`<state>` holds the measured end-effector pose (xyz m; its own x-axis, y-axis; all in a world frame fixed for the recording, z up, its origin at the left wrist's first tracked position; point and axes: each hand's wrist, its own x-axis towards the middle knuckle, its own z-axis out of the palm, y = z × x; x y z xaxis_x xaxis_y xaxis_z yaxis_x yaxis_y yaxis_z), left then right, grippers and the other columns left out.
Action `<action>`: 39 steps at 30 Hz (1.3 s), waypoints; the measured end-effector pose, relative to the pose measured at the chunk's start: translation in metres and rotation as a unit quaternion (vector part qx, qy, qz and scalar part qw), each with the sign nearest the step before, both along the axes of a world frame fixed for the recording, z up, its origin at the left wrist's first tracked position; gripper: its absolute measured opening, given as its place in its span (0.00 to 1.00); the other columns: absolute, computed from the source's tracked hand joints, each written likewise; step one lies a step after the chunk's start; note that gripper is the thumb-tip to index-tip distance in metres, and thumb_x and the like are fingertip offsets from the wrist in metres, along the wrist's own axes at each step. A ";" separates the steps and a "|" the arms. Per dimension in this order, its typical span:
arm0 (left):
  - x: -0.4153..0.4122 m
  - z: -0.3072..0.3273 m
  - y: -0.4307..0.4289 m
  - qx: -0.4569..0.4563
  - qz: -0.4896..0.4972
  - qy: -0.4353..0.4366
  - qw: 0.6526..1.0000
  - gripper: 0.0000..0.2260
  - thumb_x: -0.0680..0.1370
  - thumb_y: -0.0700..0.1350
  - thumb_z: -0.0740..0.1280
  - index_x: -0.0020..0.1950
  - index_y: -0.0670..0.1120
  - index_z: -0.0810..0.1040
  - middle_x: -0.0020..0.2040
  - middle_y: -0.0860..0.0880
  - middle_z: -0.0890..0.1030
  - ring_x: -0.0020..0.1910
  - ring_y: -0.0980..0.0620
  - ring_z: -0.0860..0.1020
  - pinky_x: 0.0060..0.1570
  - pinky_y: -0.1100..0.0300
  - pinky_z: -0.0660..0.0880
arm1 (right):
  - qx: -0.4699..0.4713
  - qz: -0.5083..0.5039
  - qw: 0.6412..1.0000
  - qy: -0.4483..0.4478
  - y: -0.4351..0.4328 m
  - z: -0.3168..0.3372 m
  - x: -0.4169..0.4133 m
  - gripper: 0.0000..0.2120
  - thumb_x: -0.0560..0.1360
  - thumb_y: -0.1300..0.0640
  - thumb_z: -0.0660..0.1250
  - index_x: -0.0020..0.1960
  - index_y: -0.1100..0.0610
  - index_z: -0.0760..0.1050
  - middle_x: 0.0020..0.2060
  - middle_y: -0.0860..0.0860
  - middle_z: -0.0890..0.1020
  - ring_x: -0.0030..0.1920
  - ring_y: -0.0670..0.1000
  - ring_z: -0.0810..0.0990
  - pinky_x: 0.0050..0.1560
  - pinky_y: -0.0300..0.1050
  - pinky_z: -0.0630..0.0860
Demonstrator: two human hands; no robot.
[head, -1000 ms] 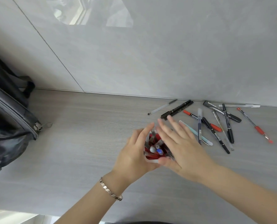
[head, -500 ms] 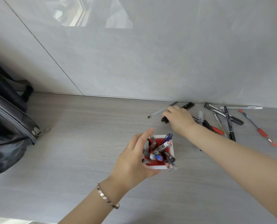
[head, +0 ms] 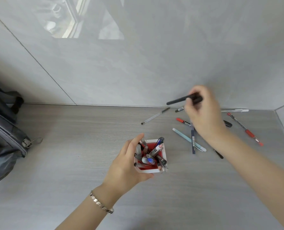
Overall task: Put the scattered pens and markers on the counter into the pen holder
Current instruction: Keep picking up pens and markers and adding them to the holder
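The pen holder (head: 163, 156) is a small square white box with a red inside, crammed with several pens, standing mid-counter. My left hand (head: 127, 165) grips its left side. My right hand (head: 202, 113) is lifted above the scattered pens at the back right and holds a black marker (head: 179, 100) pointing left. On the counter lie a clear pen (head: 155, 116), a red-capped marker (head: 181, 120), a light blue pen (head: 188, 139), a dark blue pen (head: 193, 141) and a red pen (head: 244, 129). Others are partly hidden under my right arm.
A dark bag (head: 3, 140) with a metal zipper pull sits at the left edge of the grey wood-grain counter (head: 71, 155). A grey tiled wall (head: 138, 63) runs along the back. A white pen (head: 234, 110) lies against the wall at the right corner.
My right hand closed on the black marker by the wall and lifted it off the counter, moving right and up. My left hand stayed on the pen holder.
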<state>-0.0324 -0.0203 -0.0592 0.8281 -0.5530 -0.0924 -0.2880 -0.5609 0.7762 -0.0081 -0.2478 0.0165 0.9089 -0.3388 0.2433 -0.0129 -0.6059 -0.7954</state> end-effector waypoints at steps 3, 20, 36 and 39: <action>0.000 0.001 -0.001 0.004 0.004 0.008 1.000 0.43 0.59 0.51 0.79 0.61 0.70 0.53 0.55 0.70 0.63 0.51 0.60 0.73 0.42 0.81 0.66 | 0.195 -0.016 0.981 0.001 -0.001 0.031 -0.043 0.16 0.77 0.68 0.57 0.42 0.47 0.66 0.33 0.50 0.75 0.24 0.43 0.76 0.29 0.28 0.72; -0.004 0.010 -0.004 -0.016 0.012 0.006 1.000 0.44 0.58 0.53 0.79 0.62 0.67 0.52 0.59 0.59 0.65 0.59 0.54 0.75 0.53 0.55 0.77 | 0.035 0.024 0.999 0.015 0.071 0.028 -0.058 0.04 0.75 0.61 0.63 0.45 0.53 0.73 0.37 0.43 0.75 0.39 0.56 0.82 0.40 0.44 0.74; -0.005 0.009 -0.003 -0.027 0.025 0.017 0.999 0.44 0.57 0.51 0.80 0.61 0.68 0.53 0.59 0.59 0.66 0.59 0.56 0.73 0.53 0.57 0.76 | 0.120 0.045 0.992 0.018 0.062 -0.001 -0.105 0.04 0.72 0.47 0.57 0.43 0.43 0.69 0.44 0.43 0.77 0.34 0.46 0.80 0.35 0.29 0.72; -0.005 0.009 -0.004 -0.027 0.022 0.021 0.999 0.44 0.57 0.49 0.80 0.60 0.68 0.53 0.58 0.62 0.65 0.58 0.57 0.72 0.52 0.63 0.74 | 0.056 0.038 0.996 0.049 0.064 -0.015 -0.102 0.03 0.72 0.48 0.57 0.41 0.41 0.69 0.40 0.42 0.78 0.40 0.45 0.77 0.41 0.31 0.71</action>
